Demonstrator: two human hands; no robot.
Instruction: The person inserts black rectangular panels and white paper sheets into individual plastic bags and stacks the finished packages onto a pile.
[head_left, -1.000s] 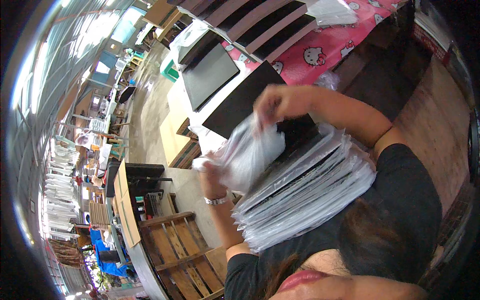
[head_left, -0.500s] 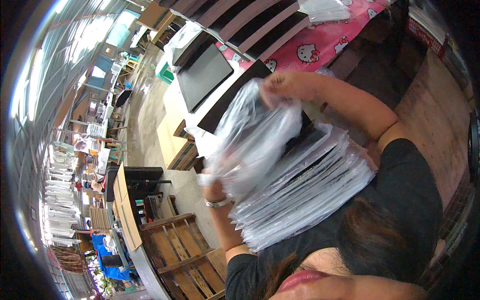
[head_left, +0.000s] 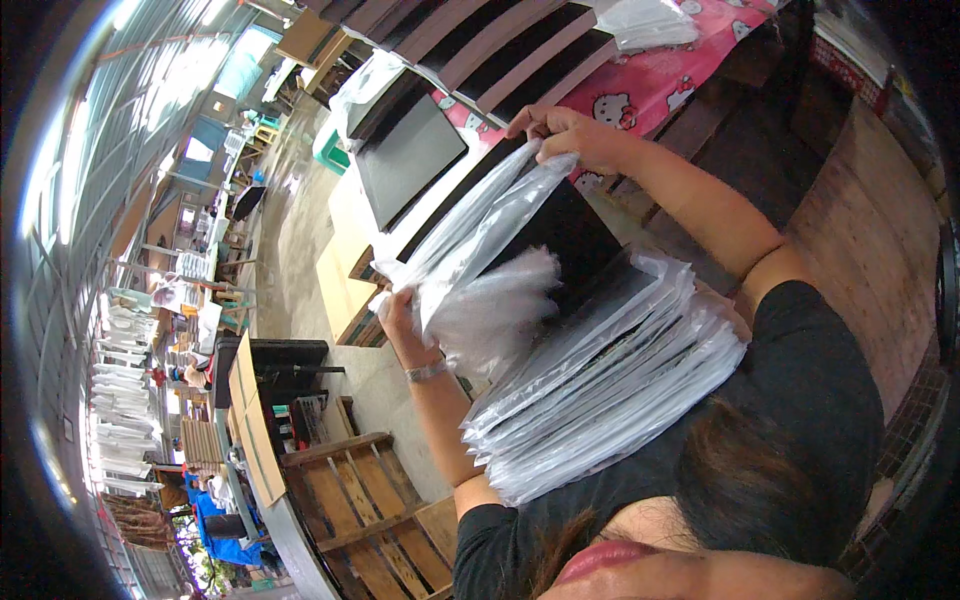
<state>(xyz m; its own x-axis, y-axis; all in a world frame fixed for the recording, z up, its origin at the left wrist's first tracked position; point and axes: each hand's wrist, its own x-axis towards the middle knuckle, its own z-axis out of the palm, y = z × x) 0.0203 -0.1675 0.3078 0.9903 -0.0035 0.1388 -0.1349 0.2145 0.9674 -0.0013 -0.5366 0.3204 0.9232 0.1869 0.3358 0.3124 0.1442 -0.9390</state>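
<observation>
A clear plastic bag (head_left: 470, 235) is stretched between my two hands. My left hand (head_left: 402, 328) is closed on its near-left end, and my right hand (head_left: 572, 138) pinches its far-right end. One loose, crumpled part of the plastic hangs toward me. Beneath the bag lies a flat black board (head_left: 570, 235), partly covered by it. Close against my body rises a stack of flat pieces in clear plastic sleeves (head_left: 610, 390). Beyond the bag, another flat black panel (head_left: 410, 160) rests on the white-covered table.
Several dark slabs (head_left: 500, 50) stand in a row at the far side, beside a pink patterned cloth (head_left: 640, 90) with more clear plastic bags (head_left: 645, 25). Cardboard boxes (head_left: 345, 290) sit left of the table. A wooden pallet (head_left: 370, 500) is at lower left.
The bag was bunched and blurred between my hands; now it is pulled into a taut strip. My right hand moved slightly farther away, and my left hand went up and left.
</observation>
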